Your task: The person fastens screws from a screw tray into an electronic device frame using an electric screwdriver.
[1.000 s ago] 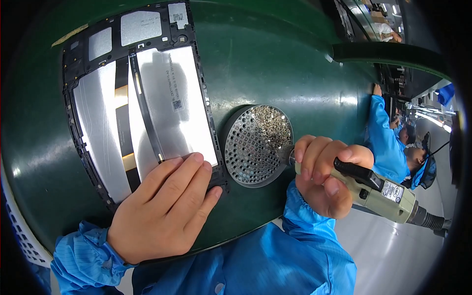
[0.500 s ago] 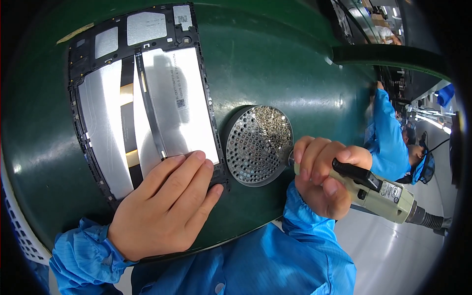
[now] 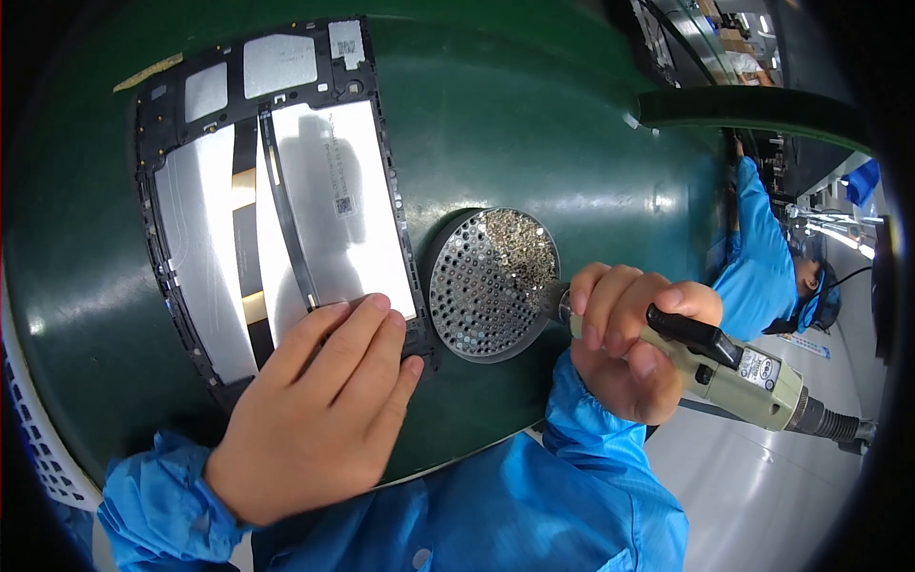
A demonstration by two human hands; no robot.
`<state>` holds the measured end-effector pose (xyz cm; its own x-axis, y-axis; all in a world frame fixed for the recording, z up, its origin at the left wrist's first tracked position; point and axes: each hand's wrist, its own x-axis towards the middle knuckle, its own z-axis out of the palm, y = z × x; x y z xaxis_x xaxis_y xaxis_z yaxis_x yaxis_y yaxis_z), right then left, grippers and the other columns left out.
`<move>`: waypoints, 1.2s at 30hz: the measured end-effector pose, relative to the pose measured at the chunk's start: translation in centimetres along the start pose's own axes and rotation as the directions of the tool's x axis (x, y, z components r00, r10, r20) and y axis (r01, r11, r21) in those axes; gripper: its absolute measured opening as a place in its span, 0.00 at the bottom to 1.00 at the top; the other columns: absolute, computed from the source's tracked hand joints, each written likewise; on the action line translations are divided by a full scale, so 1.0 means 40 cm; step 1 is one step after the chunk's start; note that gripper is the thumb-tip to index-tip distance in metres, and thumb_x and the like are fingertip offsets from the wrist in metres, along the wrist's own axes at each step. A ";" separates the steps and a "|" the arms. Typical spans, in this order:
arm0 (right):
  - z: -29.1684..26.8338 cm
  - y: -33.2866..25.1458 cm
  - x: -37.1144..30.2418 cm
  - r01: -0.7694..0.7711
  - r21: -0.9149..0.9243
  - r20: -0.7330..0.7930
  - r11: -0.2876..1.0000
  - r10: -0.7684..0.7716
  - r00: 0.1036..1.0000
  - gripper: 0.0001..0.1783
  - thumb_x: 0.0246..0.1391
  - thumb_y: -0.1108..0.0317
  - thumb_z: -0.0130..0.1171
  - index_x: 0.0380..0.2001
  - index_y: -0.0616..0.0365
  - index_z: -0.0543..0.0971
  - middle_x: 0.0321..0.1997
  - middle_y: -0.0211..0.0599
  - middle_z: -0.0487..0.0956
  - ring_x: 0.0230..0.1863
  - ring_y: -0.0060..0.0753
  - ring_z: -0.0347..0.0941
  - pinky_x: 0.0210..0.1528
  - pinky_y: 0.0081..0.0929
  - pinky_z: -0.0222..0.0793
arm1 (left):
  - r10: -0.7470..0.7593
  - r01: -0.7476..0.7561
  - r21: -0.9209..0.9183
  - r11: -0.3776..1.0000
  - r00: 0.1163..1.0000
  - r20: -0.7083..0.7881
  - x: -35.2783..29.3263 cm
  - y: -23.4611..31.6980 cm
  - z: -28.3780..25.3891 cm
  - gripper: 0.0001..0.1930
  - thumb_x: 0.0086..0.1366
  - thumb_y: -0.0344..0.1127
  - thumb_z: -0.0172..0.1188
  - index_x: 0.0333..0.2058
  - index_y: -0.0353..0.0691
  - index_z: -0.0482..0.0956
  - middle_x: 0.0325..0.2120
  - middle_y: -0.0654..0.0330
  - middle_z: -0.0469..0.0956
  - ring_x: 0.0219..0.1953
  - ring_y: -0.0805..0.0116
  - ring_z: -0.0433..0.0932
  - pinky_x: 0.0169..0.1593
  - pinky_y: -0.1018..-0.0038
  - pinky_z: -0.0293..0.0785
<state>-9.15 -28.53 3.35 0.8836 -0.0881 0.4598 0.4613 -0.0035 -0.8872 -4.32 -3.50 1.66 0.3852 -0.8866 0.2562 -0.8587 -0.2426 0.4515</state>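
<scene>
A tablet-like device frame (image 3: 367, 210), black with silver battery panels and a dark flex ribbon, lies on the green mat. My left hand (image 3: 319, 410) rests flat on its near end, fingers stretched out over the panel and the frame's corner. In my right hand (image 3: 634, 338) is a pale green electric screwdriver (image 3: 762, 377) with a black lever, my fingers wrapped round its body. Its front end points left at a round grey screw tray (image 3: 467, 286), full of holes, with loose small screws (image 3: 522, 250) heaped on its right side. The bit's tip is hard to make out against the screws.
The green mat (image 3: 534, 114) covers the bench. A yellowish strip (image 3: 148, 72) lies at the far left, and a white perforated basket (image 3: 43, 443) stands below the left edge. At the right, a co-worker in a blue sleeve (image 3: 758, 276) sits beyond a dark green curved bar (image 3: 753, 112).
The screw tray has shifted slightly left relative to the view. Both my hands keep their hold. The co-worker's arm has moved a little.
</scene>
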 end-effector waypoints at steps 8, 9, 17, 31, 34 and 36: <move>-0.007 -0.002 0.007 0.013 0.056 -0.048 0.998 -0.011 0.999 0.22 0.50 0.73 0.58 0.49 0.59 0.67 0.19 0.32 0.69 0.21 0.30 0.67 0.32 0.38 0.67 | -0.106 0.106 -0.012 0.994 0.994 0.034 0.120 0.040 0.036 0.26 0.42 0.45 0.71 0.42 0.41 0.82 0.48 0.47 0.70 0.58 0.48 0.65 0.62 0.56 0.60; -0.005 -0.001 0.008 0.006 0.065 -0.062 0.998 -0.002 0.998 0.22 0.50 0.73 0.57 0.49 0.60 0.67 0.19 0.33 0.69 0.22 0.31 0.68 0.33 0.38 0.67 | -0.096 0.099 -0.060 0.993 0.994 0.056 0.134 0.033 0.039 0.27 0.41 0.46 0.71 0.42 0.42 0.82 0.50 0.47 0.69 0.59 0.48 0.64 0.63 0.56 0.59; -0.002 0.000 0.011 0.010 0.092 -0.090 0.996 -0.002 0.996 0.21 0.50 0.74 0.56 0.49 0.61 0.67 0.20 0.34 0.69 0.23 0.31 0.68 0.34 0.39 0.67 | 0.034 -0.029 -0.058 0.998 0.996 0.081 0.196 -0.006 0.072 0.27 0.47 0.51 0.69 0.46 0.46 0.81 0.56 0.56 0.68 0.65 0.51 0.56 0.66 0.53 0.50; -0.030 -0.046 0.014 0.025 0.055 -0.109 0.998 -0.019 0.994 0.23 0.50 0.68 0.59 0.50 0.56 0.67 0.20 0.33 0.69 0.22 0.31 0.68 0.34 0.37 0.66 | 0.094 -0.084 -0.096 0.992 0.991 0.098 0.223 -0.019 0.103 0.31 0.55 0.53 0.62 0.52 0.38 0.76 0.61 0.57 0.64 0.69 0.56 0.51 0.68 0.52 0.48; -0.031 -0.040 0.013 0.036 0.042 -0.057 0.998 -0.033 0.998 0.23 0.51 0.68 0.56 0.51 0.56 0.68 0.20 0.31 0.68 0.21 0.29 0.67 0.33 0.35 0.65 | 0.059 -0.052 -0.127 0.991 0.997 0.049 0.217 -0.019 0.094 0.30 0.55 0.49 0.63 0.52 0.35 0.76 0.62 0.53 0.63 0.68 0.54 0.52 0.67 0.53 0.49; -0.032 -0.033 0.012 0.042 0.030 0.016 0.999 -0.043 0.999 0.23 0.51 0.67 0.53 0.52 0.57 0.68 0.20 0.30 0.67 0.22 0.26 0.65 0.32 0.33 0.63 | -0.013 0.011 -0.143 0.990 1.000 -0.009 0.210 -0.023 0.079 0.28 0.52 0.39 0.66 0.50 0.29 0.75 0.60 0.47 0.64 0.67 0.50 0.55 0.66 0.54 0.53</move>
<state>-9.44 -29.83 4.70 0.8643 -0.0723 0.4978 0.5004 0.0224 -0.8655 -1.34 -11.97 0.69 0.3991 -0.8798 0.2583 -0.7971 -0.1936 0.5719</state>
